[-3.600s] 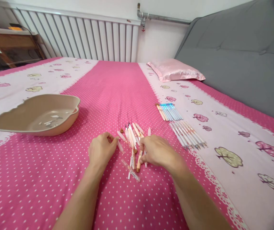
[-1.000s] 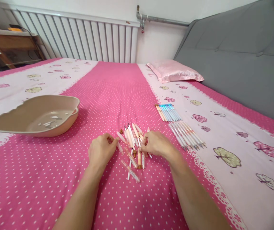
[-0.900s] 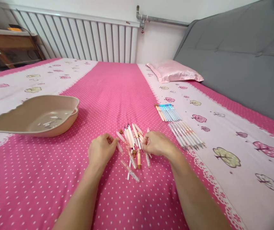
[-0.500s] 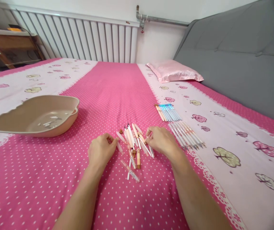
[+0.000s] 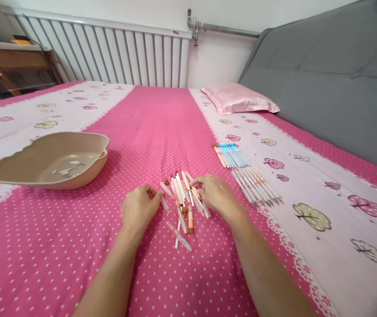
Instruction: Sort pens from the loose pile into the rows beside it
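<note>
A loose pile of pens and pen parts (image 5: pixel 179 189) lies on the pink dotted bedspread, with white sticks, pale pink tubes and brown-tipped barrels. My left hand (image 5: pixel 141 204) rests at the pile's left side, fingers curled together, fingertips at the end of a pale pink tube (image 5: pixel 165 204). What it grips, if anything, is hidden. Over the right side of the pile, my right hand (image 5: pixel 216 196) bends its fingers down with a gap between them, touching or just above the pens. A clear pink-tinted tube with print (image 5: pixel 179 236) lies nearest me, below a brown-ended barrel (image 5: pixel 190 219).
Right of the pile lie a row of blue and peach pens (image 5: pixel 231 155) and a row of whitish pens (image 5: pixel 257 187). A beige basin (image 5: pixel 48 165) with small white pieces stands on the left. A pink pillow (image 5: pixel 241 97) lies by the grey headboard (image 5: pixel 327 70).
My right hand has shifted slightly left over the pile, its fingers reaching further across the pens. My left hand has stayed in place.
</note>
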Action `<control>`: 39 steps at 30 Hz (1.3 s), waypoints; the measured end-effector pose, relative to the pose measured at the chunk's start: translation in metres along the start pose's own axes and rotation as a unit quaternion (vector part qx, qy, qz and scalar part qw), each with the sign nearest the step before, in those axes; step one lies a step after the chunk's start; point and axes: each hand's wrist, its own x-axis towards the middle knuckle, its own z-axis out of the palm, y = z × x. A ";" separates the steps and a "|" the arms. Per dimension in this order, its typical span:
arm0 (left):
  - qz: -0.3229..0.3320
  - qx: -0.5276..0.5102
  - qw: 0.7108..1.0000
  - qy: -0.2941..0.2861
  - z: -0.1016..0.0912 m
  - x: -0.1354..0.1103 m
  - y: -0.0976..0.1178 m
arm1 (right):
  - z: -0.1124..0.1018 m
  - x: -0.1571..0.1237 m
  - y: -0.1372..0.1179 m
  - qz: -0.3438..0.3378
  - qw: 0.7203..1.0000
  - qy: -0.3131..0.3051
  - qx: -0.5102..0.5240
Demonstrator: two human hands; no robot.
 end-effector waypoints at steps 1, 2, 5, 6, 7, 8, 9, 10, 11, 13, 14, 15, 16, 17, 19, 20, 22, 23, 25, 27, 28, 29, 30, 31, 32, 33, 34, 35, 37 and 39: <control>0.001 0.000 1.000 0.000 0.000 0.000 0.000 | 0.001 0.000 0.000 -0.003 1.000 -0.002 -0.003; 0.001 0.000 1.000 0.000 0.000 0.000 0.000 | 0.002 0.001 0.000 -0.003 1.000 -0.003 -0.005; 0.004 0.000 1.000 0.001 0.000 0.000 -0.001 | 0.004 0.002 -0.003 0.000 1.000 0.005 -0.002; 0.005 0.000 1.000 0.001 0.000 0.000 -0.001 | 0.005 0.003 -0.005 -0.004 1.000 0.011 0.000; 0.005 0.000 1.000 0.002 0.000 0.000 -0.001 | 0.006 0.004 -0.006 -0.011 1.000 0.017 0.002; 0.005 -0.001 1.000 0.003 0.000 0.000 -0.001 | 0.008 0.004 -0.007 -0.018 1.000 0.024 0.003; 0.004 -0.001 1.000 0.003 0.000 0.000 -0.001 | 0.010 0.005 -0.008 -0.023 0.999 0.029 0.001; 0.003 -0.001 1.000 0.004 0.000 0.000 -0.001 | 0.012 0.006 -0.009 -0.023 0.999 0.034 -0.004; 0.003 -0.001 1.000 0.005 0.000 0.000 -0.001 | 0.014 0.006 -0.010 -0.021 0.999 0.038 -0.010; 0.006 -0.001 1.000 0.005 -0.001 0.000 -0.001 | 0.018 0.008 -0.011 -0.019 0.999 0.046 -0.020; 0.008 -0.001 1.000 0.005 -0.001 0.000 0.000 | 0.020 0.008 -0.011 -0.019 0.998 0.048 -0.022; 0.009 0.000 1.000 0.005 -0.001 -0.001 0.000 | 0.021 0.008 -0.011 -0.021 0.998 0.049 -0.022; 0.009 0.001 1.000 0.005 -0.001 -0.001 0.000 | 0.022 0.009 -0.011 -0.023 0.998 0.051 -0.021; 0.007 0.002 1.000 0.005 -0.001 -0.001 0.000 | 0.023 0.009 -0.011 -0.023 0.998 0.052 -0.020; 0.003 0.002 1.000 0.002 -0.001 -0.001 0.000 | 0.025 0.009 -0.011 -0.021 0.998 0.055 -0.020; 0.001 0.002 1.000 0.001 -0.001 -0.001 0.000 | 0.025 0.010 -0.011 -0.020 0.998 0.058 -0.020; -0.002 0.001 1.000 0.001 -0.001 0.000 0.000 | 0.026 0.010 -0.011 -0.017 0.998 0.064 -0.017; -0.002 0.000 1.000 0.001 -0.001 0.000 0.000 | 0.026 0.010 -0.011 -0.014 0.998 0.066 -0.015; -0.002 -0.001 1.000 0.004 -0.001 0.000 0.000 | 0.025 0.011 -0.011 -0.006 0.997 0.077 -0.006; 0.000 -0.004 1.000 0.008 -0.001 0.000 0.000 | 0.024 0.011 -0.011 0.013 0.995 0.097 0.010; 0.001 -0.008 1.000 0.011 -0.001 0.000 0.000 | 0.023 0.012 -0.011 0.027 0.993 0.110 0.021; 0.002 -0.013 1.000 0.015 -0.001 0.000 0.000 | 0.022 0.012 -0.011 0.042 0.991 0.124 0.034; 0.005 -0.021 1.000 0.020 -0.002 0.000 0.000 | 0.020 0.012 -0.010 0.057 0.987 0.141 0.047; 0.009 -0.030 0.999 0.025 -0.002 0.000 0.001 | 0.019 0.012 -0.010 0.071 0.983 0.159 0.063; 0.014 -0.040 0.999 0.030 -0.002 0.000 0.001 | 0.018 0.012 -0.010 0.079 0.977 0.180 0.083; 0.022 -0.050 0.998 0.035 -0.002 -0.001 0.001 | 0.016 0.012 -0.011 0.082 0.970 0.202 0.108; 0.032 -0.062 0.997 0.041 -0.003 -0.001 0.002 | 0.015 0.011 -0.011 0.077 0.962 0.224 0.135; 0.044 -0.075 0.995 0.048 -0.003 -0.001 0.002 | 0.014 0.010 -0.012 0.068 0.953 0.244 0.165; 0.077 -0.100 0.990 0.068 -0.002 -0.001 0.003 | 0.011 0.008 -0.015 0.045 0.933 0.272 0.231; 0.118 -0.116 0.982 0.094 -0.001 -0.001 0.003 | 0.007 0.006 -0.019 0.028 0.916 0.274 0.293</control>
